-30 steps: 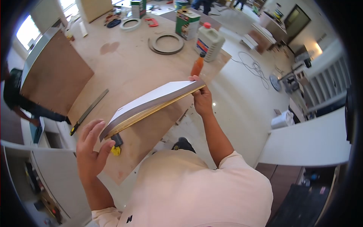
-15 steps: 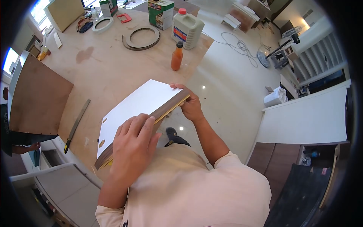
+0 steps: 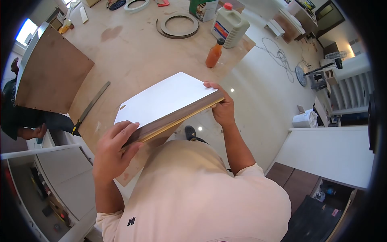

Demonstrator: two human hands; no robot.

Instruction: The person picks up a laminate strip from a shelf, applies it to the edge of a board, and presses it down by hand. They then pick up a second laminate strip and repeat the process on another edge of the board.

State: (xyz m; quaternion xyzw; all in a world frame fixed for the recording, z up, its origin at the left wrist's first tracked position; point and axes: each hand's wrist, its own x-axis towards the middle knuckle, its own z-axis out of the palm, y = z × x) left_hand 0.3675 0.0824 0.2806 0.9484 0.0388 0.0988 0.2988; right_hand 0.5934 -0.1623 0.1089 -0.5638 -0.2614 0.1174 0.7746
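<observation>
A white-faced cabinet door panel (image 3: 169,99) with a brown edge and a yellowish line along its underside is held up in front of my body. One round hinge hole shows in its white face. My right hand (image 3: 222,105) grips the far right corner, thumb on top and fingers beneath. At the near left end, my left hand (image 3: 117,151) has its fingers on the white face and its thumb under the edge. Left of the panel, a long flat file (image 3: 92,104) with a black and yellow handle lies on the worktable (image 3: 133,52).
A brown box-like board piece (image 3: 54,68) stands at left, with another person (image 3: 28,117) behind it. An orange bottle (image 3: 214,53), a white jug (image 3: 229,26) and a coil of edge banding (image 3: 177,26) sit on the table. A cable (image 3: 278,54) lies on the floor.
My left hand has slid along the edge to the panel's left end and now grips there, covering one hinge hole. The panel has turned more level, and the camera view has shifted.
</observation>
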